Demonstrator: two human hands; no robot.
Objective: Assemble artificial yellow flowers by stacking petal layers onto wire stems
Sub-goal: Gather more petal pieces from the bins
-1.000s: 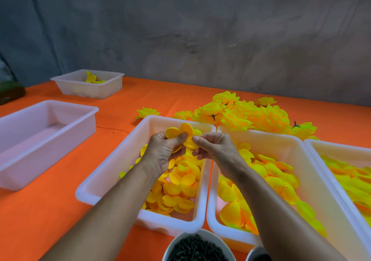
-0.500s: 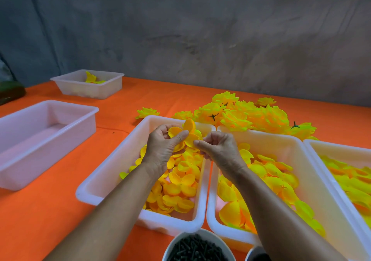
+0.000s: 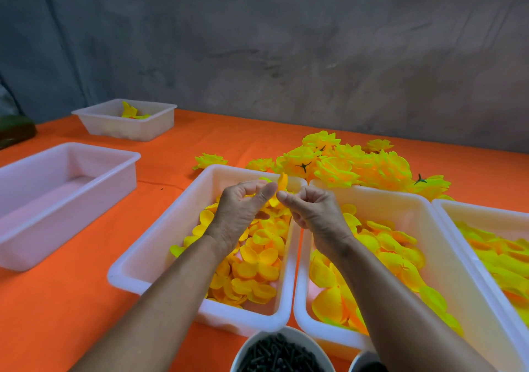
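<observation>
My left hand (image 3: 242,205) and my right hand (image 3: 310,210) meet above a white tray (image 3: 160,243) of small yellow-orange petal layers (image 3: 254,268). Between the thumbs and fingertips of both hands stands a small yellow petal layer (image 3: 282,181), held edge-on; most of it is hidden by my fingers. A second white tray (image 3: 429,228) to the right holds larger yellow petals (image 3: 392,245). Behind the trays lies a heap of finished yellow flowers (image 3: 355,165). No wire stem shows in my hands.
A bowl of dark stem pieces (image 3: 277,354) sits at the bottom edge. A third petal tray (image 3: 486,217) is at the far right. An empty white tray (image 3: 57,188) stands left, a smaller tray (image 3: 126,120) far left on the orange tablecloth (image 3: 71,300). A grey wall rises behind.
The flat petal layer held between both hands has been squeezed together and now stands edge-on. Both hands have curled tighter and stayed above the tray.
</observation>
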